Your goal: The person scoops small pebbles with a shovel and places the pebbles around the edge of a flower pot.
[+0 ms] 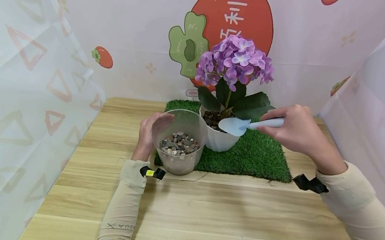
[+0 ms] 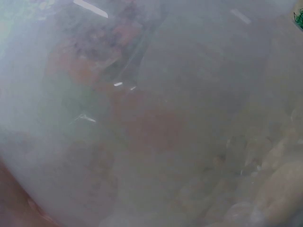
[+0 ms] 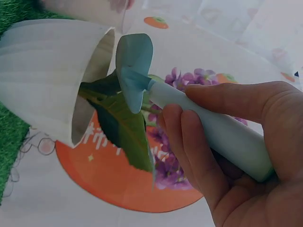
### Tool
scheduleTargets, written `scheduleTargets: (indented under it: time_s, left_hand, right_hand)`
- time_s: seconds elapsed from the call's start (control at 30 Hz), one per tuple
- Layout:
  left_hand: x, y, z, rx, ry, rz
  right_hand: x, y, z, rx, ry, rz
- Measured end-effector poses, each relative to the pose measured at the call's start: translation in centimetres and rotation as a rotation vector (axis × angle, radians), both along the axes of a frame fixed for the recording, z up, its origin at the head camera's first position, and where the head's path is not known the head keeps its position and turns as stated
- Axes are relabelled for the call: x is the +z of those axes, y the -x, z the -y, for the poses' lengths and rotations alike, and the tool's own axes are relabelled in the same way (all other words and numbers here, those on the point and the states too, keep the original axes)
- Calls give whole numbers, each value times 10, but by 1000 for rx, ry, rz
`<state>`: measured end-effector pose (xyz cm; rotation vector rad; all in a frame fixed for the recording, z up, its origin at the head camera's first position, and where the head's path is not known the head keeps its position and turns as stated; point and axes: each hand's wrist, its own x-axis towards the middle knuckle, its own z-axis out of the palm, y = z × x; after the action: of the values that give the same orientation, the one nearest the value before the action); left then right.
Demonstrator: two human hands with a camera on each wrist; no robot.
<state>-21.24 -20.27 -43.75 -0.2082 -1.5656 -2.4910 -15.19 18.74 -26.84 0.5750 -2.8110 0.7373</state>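
Turf mat [image 1: 255, 158], green and rectangular, lies at the back of a wood-grain tabletop [image 1: 217, 220], before a backdrop [image 1: 135, 24] printed with red fruit. On it stands a white pot [image 1: 221, 141] with a purple hydrangea [image 1: 240, 60], its broad dark leaves spreading above brown granular fill [image 1: 211, 119]. Left of the pot, a clear, greyish plastic container [image 1: 180, 166] stands upright at the mat's front left corner and, in the head view, overlaps the pot's left edge. Mixed grey, tan and reddish pebbles [image 1: 180, 144] fill its lower part.

Light blue and smooth, the trowel [image 1: 248, 124] has a scooped, rounded blade and a thick, paler handle. Its blade is at the pot's front rim, beneath a leaf; whether they touch cannot be told. The right hand [image 1: 298, 129] grasps the handle between thumb and fingers, while the left hand [image 1: 146, 134] grips the container's left side, some fingers showing dimly through the wall.

The hazy wall fills most of the left wrist view, blurring everything beyond it. In the right wrist view, hand and trowel hide parts of the blossoms.
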Motion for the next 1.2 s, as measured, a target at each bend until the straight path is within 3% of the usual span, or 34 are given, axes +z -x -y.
scheduleTargets:
  time_s: [0.4,0.7,1.0,1.2]
  left_hand:
    - [1,0,1,-8,5,0]
    - [-1,-2,0,9,12,21]
    - [2,-2,-1,6,16,22]
    - [2,-1,0,-16,0,-3]
  right_hand:
    - [12,5,28,152,17,-94]
    - [17,13,58,261,-51,-106]
    - [15,23,94,451,-190,-178]
    - [9,25,113,525,-385,-237]
